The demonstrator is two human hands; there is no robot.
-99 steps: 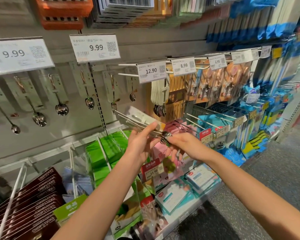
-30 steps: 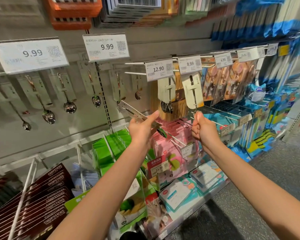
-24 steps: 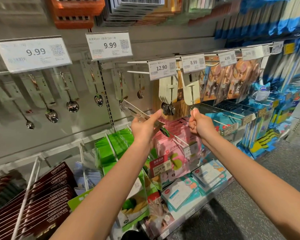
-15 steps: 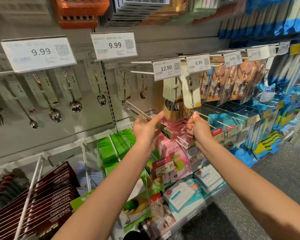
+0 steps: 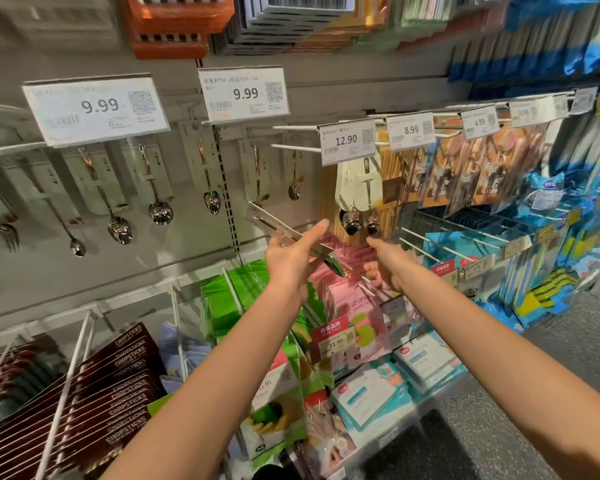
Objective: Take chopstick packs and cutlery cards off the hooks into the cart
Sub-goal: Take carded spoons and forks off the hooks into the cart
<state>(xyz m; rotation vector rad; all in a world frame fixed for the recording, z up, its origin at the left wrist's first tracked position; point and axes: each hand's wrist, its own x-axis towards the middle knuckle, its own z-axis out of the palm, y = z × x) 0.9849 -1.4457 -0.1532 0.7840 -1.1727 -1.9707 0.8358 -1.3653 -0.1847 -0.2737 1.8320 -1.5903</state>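
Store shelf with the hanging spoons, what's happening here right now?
A person stands at a rack of hooks. Their left hand grips a stack of cutlery cards already off the hooks. Their right hand reaches, index finger out, toward the spoon cards hanging under the 12.90 price tag, not yet touching them. No cart is in view.

pale cutlery cards with shiny steel spoons (image 5: 359, 192) hanging off the hook; dark brown chopstick packs (image 5: 118, 386) stacked low on the left

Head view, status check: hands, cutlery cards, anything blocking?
Left hand grips pulled cutlery cards. Right hand open, index finger toward spoon cards on the 12.90 hook. Nothing blocking. Cart not visible.
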